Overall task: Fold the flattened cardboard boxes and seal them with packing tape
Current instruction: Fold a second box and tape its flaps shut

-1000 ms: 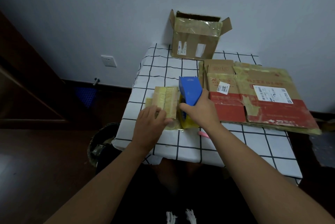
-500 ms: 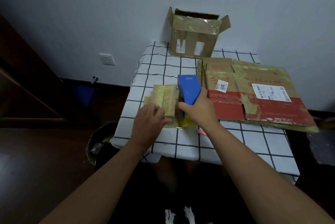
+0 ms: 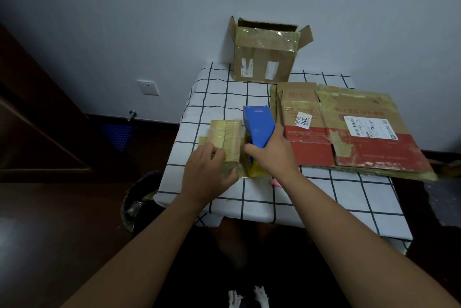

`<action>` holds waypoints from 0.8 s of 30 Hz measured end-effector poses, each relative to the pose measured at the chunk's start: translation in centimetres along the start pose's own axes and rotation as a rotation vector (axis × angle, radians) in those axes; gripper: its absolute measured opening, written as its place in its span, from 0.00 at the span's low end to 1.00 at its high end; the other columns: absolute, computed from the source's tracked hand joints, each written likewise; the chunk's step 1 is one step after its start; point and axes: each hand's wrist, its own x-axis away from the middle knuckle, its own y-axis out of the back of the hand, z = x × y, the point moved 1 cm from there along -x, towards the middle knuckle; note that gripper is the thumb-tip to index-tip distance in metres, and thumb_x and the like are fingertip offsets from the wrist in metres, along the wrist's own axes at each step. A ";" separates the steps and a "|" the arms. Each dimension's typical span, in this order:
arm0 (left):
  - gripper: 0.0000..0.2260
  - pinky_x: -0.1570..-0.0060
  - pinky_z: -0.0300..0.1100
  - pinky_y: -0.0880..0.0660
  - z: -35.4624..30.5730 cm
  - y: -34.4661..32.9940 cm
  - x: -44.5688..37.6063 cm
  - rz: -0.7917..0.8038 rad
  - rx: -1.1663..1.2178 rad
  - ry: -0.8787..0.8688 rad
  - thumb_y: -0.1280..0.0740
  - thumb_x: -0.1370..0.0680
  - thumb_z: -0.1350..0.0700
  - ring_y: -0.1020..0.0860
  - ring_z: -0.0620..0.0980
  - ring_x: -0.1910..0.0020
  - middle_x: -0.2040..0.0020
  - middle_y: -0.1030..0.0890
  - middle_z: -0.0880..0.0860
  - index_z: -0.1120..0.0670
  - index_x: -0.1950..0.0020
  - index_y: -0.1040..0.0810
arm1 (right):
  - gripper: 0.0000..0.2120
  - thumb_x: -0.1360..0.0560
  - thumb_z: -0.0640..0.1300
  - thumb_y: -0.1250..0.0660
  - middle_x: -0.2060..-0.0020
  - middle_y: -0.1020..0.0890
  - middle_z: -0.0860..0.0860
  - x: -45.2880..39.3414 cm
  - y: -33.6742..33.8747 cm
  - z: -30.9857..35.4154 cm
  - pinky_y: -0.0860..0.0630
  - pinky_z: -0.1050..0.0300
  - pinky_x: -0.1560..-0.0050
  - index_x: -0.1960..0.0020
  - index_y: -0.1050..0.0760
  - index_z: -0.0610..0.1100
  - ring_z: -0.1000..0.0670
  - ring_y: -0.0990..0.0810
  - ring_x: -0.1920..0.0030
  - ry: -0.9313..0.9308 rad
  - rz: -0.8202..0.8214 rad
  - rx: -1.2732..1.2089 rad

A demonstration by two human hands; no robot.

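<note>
A small cardboard box [image 3: 226, 137], covered in yellowish tape, sits on the checked table. My left hand [image 3: 208, 173] lies over its near end, with the thumb against its near right corner. My right hand [image 3: 273, 155] grips a blue tape dispenser [image 3: 257, 124] with a yellow tape roll [image 3: 252, 169], held against the box's right side. Flattened cardboard boxes [image 3: 349, 133] with red bands and white labels lie in a stack on the right of the table.
An assembled open box [image 3: 265, 56] stands at the table's back edge against the wall. The white tablecloth with black grid [image 3: 311, 198] hangs over the front. A dark bin [image 3: 139, 200] stands on the floor at the left. A pink object [image 3: 274, 182] peeks from under my right wrist.
Both hands keep their places on the box and the dispenser. My left thumb has slid a little along the box's near corner; the view shifted slightly.
</note>
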 end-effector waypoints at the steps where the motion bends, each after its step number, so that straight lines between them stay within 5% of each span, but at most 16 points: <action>1: 0.19 0.65 0.44 0.31 -0.3 0.1 -0.2 -0.007 0.007 0.016 0.31 0.31 0.41 0.31 0.51 0.63 0.60 0.29 0.54 0.57 0.59 0.27 | 0.35 0.32 0.54 0.27 0.52 0.26 0.49 0.0 0.0 0.0 0.25 0.52 0.62 0.34 0.40 0.45 0.47 0.24 0.55 -0.001 -0.001 -0.001; 5: 0.26 0.65 0.42 0.38 -1.8 0.0 -0.6 -0.037 -0.077 0.088 0.33 0.31 0.33 0.32 0.52 0.64 0.62 0.29 0.54 0.57 0.60 0.28 | 0.34 0.32 0.53 0.27 0.56 0.29 0.54 -0.1 0.1 0.1 0.23 0.50 0.59 0.34 0.40 0.45 0.48 0.25 0.56 -0.005 -0.003 -0.005; 11: 0.23 0.63 0.45 0.35 -3.1 -0.6 -1.1 -0.039 -0.126 0.210 0.31 0.31 0.37 0.32 0.53 0.63 0.62 0.30 0.54 0.56 0.60 0.30 | 0.34 0.33 0.53 0.27 0.53 0.27 0.50 -0.2 0.0 0.0 0.23 0.51 0.59 0.34 0.40 0.45 0.47 0.24 0.55 -0.012 -0.009 0.007; 19: 0.20 0.64 0.43 0.34 -1.4 -0.1 -0.2 0.014 -0.097 0.073 0.30 0.30 0.40 0.31 0.51 0.63 0.61 0.29 0.54 0.56 0.59 0.29 | 0.34 0.33 0.54 0.28 0.55 0.27 0.50 -0.3 0.0 0.0 0.21 0.48 0.58 0.34 0.40 0.45 0.47 0.23 0.56 -0.022 -0.002 0.022; 24: 0.20 0.64 0.44 0.32 -0.4 -0.3 0.0 -0.004 -0.136 -0.047 0.40 0.23 0.38 0.29 0.52 0.63 0.61 0.27 0.54 0.55 0.59 0.27 | 0.34 0.33 0.55 0.27 0.55 0.27 0.51 -0.1 0.0 0.1 0.21 0.46 0.56 0.34 0.40 0.45 0.46 0.23 0.55 -0.016 -0.008 0.038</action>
